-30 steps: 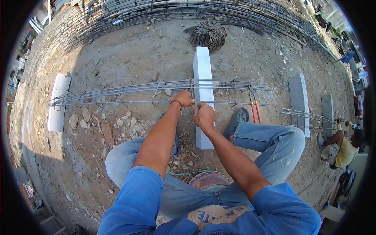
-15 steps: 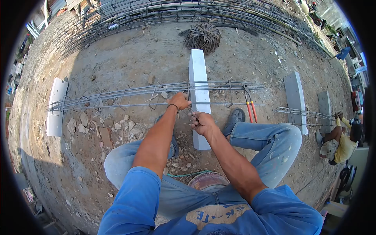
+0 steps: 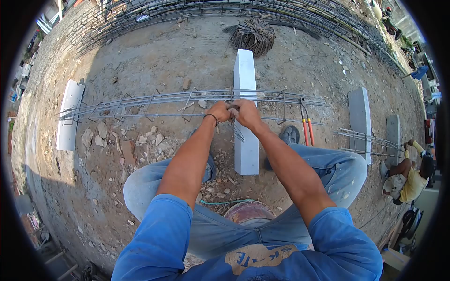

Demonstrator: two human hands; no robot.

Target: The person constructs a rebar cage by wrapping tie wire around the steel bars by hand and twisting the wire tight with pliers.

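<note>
A long rebar cage (image 3: 164, 98) of thin steel bars with wire stirrups lies across the white block (image 3: 246, 150) in front of me. My left hand (image 3: 218, 111) is closed at the near bar, its fingertips against those of my right hand; what it pinches is hidden. My right hand (image 3: 247, 114) is closed above the block, over the cage. A thin loop of tie wire (image 3: 239, 133) hangs below its fingers. To the right, pincers (image 3: 307, 124) with red handles lean against the cage.
Another white block (image 3: 65, 136) supports the cage's left end. Grey blocks (image 3: 360, 117) carry more bars at right, where a person (image 3: 415, 175) in yellow crouches. A bundle of bent steel pieces (image 3: 253, 36) lies ahead. A bucket (image 3: 248, 213) stands between my legs; rubble (image 3: 145, 139) litters the ground.
My right hand has moved up and forward from below the near bar to over the cage, meeting my left fingertips. The wire loop now hangs visibly below. The view has shifted slightly.
</note>
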